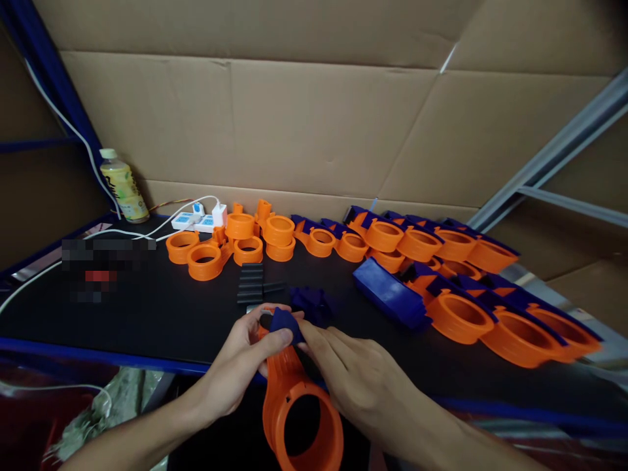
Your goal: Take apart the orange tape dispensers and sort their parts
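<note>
My left hand (240, 366) and my right hand (358, 379) meet at the front edge of the black table (161, 314). Together they hold an orange ring-shaped plastic part (299, 418) whose ring hangs toward me. Both thumbs and fingertips pinch a small dark blue piece (286, 324) at the part's top end. A pile of small dark blue pieces (311, 302) lies just behind my hands, and a stack of black ridged strips (251, 283) sits to its left.
Bare orange rings (240, 239) are grouped at the back centre. Rows of orange rings fitted with blue pieces (471, 288) fill the right side. A blue block (387, 292), a white power strip (196, 219), cables and a drink bottle (122, 186) stand against cardboard walls.
</note>
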Demonstrator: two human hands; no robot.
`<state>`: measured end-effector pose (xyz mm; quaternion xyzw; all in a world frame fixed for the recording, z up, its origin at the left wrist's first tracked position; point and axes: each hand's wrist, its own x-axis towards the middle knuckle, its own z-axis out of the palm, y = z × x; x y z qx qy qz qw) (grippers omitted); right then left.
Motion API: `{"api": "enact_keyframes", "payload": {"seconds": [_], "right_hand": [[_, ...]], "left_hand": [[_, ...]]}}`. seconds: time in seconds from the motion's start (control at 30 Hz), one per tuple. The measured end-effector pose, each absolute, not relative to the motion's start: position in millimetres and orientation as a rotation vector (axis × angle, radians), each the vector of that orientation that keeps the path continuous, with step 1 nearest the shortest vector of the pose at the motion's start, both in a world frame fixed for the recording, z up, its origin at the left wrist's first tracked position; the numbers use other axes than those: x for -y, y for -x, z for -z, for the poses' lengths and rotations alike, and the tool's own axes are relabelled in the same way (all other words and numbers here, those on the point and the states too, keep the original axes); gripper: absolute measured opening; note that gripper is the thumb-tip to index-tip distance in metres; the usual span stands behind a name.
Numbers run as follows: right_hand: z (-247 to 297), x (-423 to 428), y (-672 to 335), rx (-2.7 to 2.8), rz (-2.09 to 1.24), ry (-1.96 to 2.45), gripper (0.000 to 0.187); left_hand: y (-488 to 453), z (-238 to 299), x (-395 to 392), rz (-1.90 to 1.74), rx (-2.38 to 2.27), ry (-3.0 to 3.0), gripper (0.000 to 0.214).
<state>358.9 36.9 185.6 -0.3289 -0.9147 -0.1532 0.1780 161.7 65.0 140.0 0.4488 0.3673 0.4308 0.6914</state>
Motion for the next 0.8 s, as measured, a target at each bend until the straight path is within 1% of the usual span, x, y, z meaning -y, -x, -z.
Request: {"api": "enact_keyframes", "payload": {"seconds": [0.1, 0.2, 0.33, 0.4, 0.53, 0.67, 0.8], "right_hand": [[-184, -38, -364, 2.553, 0.358, 0.921, 0.037], [-187, -43, -369, 2.394, 0.273, 1.0, 0.035], [-202, -47, -379, 2.273, 0.134, 1.145, 0.03], [-212, -55, -392, 2.252, 0.14, 1.225, 0.031], [-222, -96, -448, 2.158, 0.297, 1.518, 0.034], [-216, -140, -505, 2.163, 0.228, 1.675, 0.036], [-204, -159, -529, 2.054, 0.245, 1.747, 0.037]], "left_hand": [[-162, -144, -60, -0.965, -0.806, -0.941, 0.055], [-156, -156, -49, -0.955, -0.687, -0.87, 0.047], [-149, -169, -45, -1.04, -0.529, -0.87, 0.038], [-148, -167, -51, -1.022, -0.502, -0.854, 0.036], [-148, -155, -68, -0.958, -0.498, -0.802, 0.039], [-149, -148, -72, -0.933, -0.502, -0.772, 0.04], [-149, -146, -70, -0.92, -0.5, -0.754, 0.041]]}}
